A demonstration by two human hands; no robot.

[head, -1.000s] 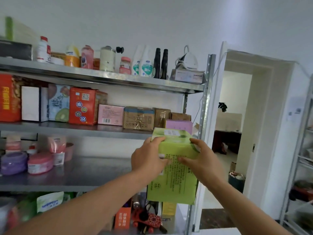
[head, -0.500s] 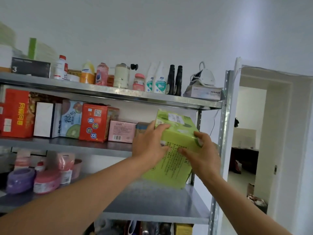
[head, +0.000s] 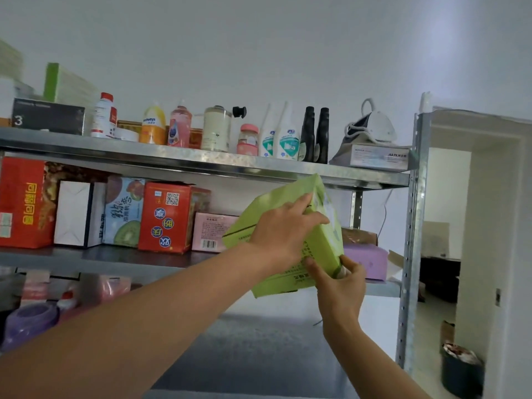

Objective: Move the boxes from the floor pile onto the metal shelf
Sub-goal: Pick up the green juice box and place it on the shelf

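Note:
A light green box (head: 270, 208) with dark printed text is tilted in the air in front of the middle level of the metal shelf (head: 178, 162). My left hand (head: 283, 228) grips its upper side, fingers spread over the top edge. My right hand (head: 339, 283) holds its lower right corner from below. The box covers part of a pink box (head: 211, 231) and sits just left of a purple box (head: 365, 259) and a brown carton (head: 359, 236) on that level.
Red, white and fruit-printed boxes (head: 123, 211) fill the middle level's left. Bottles, jars and an iron (head: 374, 128) line the top level. A shelf post (head: 413, 226) stands at the right beside an open doorway (head: 449, 254). The lower level (head: 259, 349) shows bare metal.
Both hands raised the green box from the lower level up to the middle level and tipped it to the left. The view tilted upward.

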